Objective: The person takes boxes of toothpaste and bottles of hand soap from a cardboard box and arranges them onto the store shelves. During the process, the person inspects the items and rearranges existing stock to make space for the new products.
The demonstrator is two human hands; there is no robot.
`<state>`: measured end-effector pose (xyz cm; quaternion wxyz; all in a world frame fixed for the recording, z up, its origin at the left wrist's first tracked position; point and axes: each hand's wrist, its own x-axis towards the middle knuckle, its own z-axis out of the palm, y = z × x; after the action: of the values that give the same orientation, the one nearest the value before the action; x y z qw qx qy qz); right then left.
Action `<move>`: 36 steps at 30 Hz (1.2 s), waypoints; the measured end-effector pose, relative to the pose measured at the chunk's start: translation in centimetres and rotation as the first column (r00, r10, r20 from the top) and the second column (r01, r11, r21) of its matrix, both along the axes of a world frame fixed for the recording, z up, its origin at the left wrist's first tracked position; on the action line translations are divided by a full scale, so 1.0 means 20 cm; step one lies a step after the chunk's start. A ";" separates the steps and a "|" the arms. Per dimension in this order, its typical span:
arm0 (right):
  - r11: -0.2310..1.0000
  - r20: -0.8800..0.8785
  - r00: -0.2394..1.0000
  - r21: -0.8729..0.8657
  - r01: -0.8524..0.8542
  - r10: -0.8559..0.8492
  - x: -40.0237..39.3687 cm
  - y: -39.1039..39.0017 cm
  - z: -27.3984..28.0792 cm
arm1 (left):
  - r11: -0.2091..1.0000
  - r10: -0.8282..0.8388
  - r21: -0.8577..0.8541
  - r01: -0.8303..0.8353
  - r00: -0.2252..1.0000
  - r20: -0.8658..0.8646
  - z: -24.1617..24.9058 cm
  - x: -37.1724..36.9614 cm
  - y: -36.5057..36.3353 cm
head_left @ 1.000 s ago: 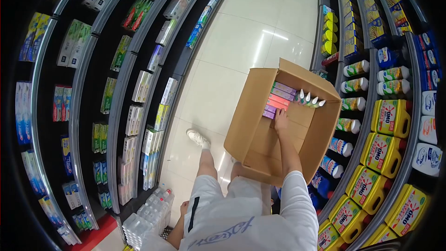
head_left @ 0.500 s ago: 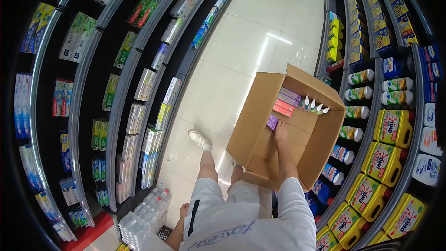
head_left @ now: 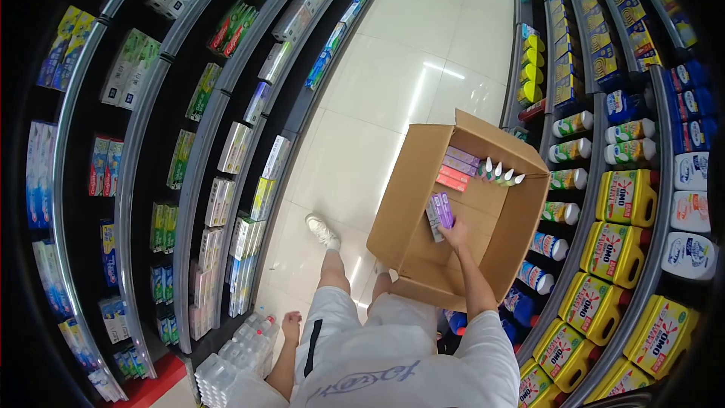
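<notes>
Inside one carton point(head_left: 415, 174): four bottles point(head_left: 498, 175), right hand point(head_left: 458, 235) gripping purple boxes point(head_left: 443, 210).

The right forearm point(head_left: 476, 279) stretched upward and slightly left from the lower right of centre, ending in the right hand point(head_left: 456, 234) right of the frame's middle, fingers bent in a grip. The left hand point(head_left: 291, 325) was lower left of centre, its forearm point(head_left: 284, 366) slanting down toward the bottom edge.
</notes>
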<state>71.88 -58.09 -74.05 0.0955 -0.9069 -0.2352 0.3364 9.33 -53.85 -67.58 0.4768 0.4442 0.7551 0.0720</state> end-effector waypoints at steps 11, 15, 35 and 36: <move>0.563 -0.737 0.666 0.502 0.656 -0.119 -0.39 -0.16 0.74 | 0.935 -0.331 0.102 0.339 0.731 0.597 0.56 1.28 0.64; 0.498 -0.779 0.624 0.565 0.658 0.060 -0.56 0.11 1.06 | 0.917 -0.358 0.154 0.368 0.590 0.724 0.95 1.68 0.64; 0.493 -0.636 0.681 0.751 0.439 0.364 -1.30 1.41 1.66 | 0.974 -0.206 0.224 0.036 0.554 0.807 1.51 1.02 1.67; 0.493 -0.634 0.681 0.753 0.436 0.365 -1.32 1.46 1.69 | 0.974 -0.206 0.225 0.034 0.552 0.808 1.56 0.99 1.72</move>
<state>45.51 -28.95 -40.18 0.6307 -0.5187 -0.2905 0.4988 29.23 -19.36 -36.36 0.7355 0.4509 0.4015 0.3076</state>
